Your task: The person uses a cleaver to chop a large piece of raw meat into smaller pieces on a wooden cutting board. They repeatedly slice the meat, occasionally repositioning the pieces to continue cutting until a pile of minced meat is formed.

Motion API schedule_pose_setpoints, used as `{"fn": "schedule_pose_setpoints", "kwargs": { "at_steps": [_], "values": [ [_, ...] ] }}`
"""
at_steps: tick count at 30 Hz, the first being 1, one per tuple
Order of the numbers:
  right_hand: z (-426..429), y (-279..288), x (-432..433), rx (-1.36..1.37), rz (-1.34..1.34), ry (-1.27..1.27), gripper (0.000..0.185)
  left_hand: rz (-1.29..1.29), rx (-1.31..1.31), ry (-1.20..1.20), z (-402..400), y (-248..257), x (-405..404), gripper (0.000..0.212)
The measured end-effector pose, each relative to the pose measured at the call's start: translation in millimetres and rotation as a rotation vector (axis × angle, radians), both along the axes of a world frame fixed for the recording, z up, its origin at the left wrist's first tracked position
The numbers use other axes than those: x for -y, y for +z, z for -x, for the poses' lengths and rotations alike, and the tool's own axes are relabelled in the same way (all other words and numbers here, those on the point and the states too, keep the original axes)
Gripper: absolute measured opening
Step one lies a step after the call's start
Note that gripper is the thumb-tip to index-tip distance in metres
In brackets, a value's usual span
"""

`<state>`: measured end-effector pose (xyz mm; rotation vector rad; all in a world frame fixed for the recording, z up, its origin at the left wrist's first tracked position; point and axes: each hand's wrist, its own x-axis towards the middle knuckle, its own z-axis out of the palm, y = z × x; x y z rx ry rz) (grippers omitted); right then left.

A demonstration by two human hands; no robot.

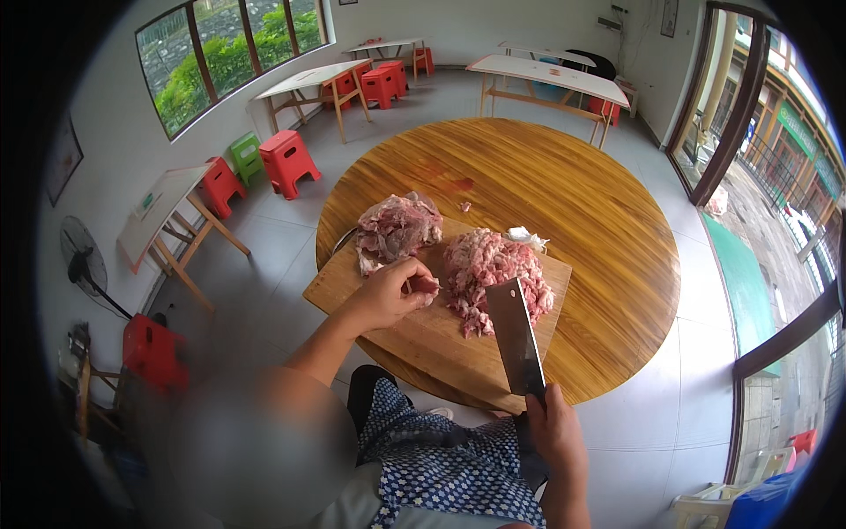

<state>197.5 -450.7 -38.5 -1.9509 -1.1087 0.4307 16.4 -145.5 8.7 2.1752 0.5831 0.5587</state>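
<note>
My left hand (391,294) is closed around a small piece of raw meat (426,284), whose end shows past the fingers. It is over the left part of a wooden cutting board (423,344). In my right hand (557,423) is the dark handle of a cleaver (514,330). Its broad blade points away from me, over the right side of the board. A heap of chopped raw meat (496,271) lies on the board, partly behind the blade. Beyond my left hand, a large uncut chunk of raw meat (400,225) rests at the board's far left.
The board lies on a round wooden table (595,198). A crumpled white tissue or bag (527,237) sits behind the heap, and a meat scrap (465,206) lies on the tabletop. Red stools (289,162) and white tables (548,76) stand around the room. A patterned apron (456,469) covers my lap.
</note>
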Motion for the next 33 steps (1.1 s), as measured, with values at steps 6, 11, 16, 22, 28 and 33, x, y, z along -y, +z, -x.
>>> {"fn": "schedule_pose_setpoints", "kwargs": {
  "at_steps": [6, 11, 16, 22, 28, 33],
  "values": [
    [-5, 7, -1, -0.006, 0.09, 0.059, 0.023, 0.2, 0.274, -0.039, 17, -11, 3, 0.022],
    [2, 8, -4, -0.008, 0.103, 0.037, 0.023, -0.037, -0.013, 0.197, 40, -62, 9, 0.027],
    [2, 13, -6, 0.034, 0.125, 0.036, 0.026, -0.174, -0.025, 0.198, 44, -56, 4, 0.026],
    [0, 10, -6, 0.074, 0.121, 0.042, 0.027, 0.06, 0.138, 0.14, 28, -40, 1, 0.026],
    [2, 12, -5, 0.062, 0.093, 0.033, 0.026, 0.08, 0.271, 0.126, 11, -2, 15, 0.022],
    [3, 8, -6, 0.083, 0.066, 0.034, 0.025, 0.056, 0.112, 0.186, 37, -16, 23, 0.021]
  ]
}}
